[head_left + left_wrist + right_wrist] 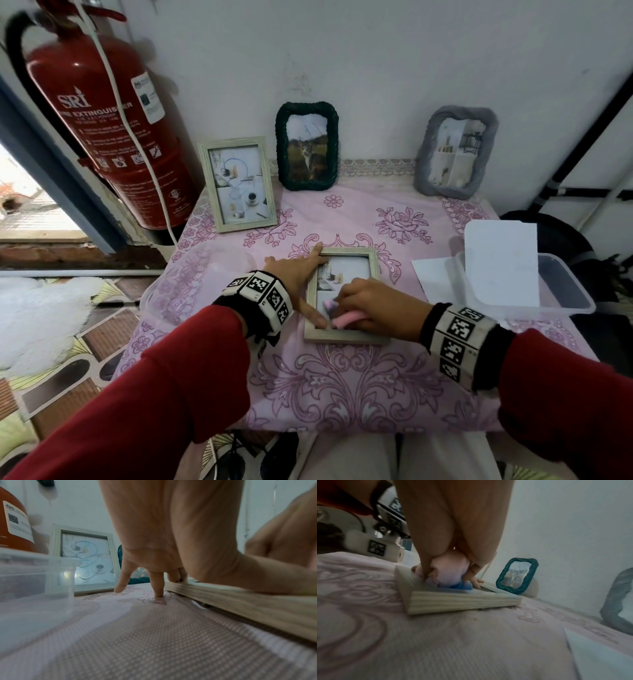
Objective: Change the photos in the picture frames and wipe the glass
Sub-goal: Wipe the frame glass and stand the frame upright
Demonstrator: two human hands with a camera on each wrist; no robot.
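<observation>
While the left hand [297, 274] presses flat, fingers straight, on the pale wooden frame [342, 337], the right hand [373, 305] clutches a pink cloth [344, 320] against its glass. Pressing hard could probably skid the frame across the slack tablecloth [342, 387].

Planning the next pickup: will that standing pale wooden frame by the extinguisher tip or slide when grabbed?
The standing wooden frame leans back upright, so a push near its top likely tips it. It looks rigid; its glazed front may be fragile. The tablecloth is textured, so sliding seems less likely.
</observation>
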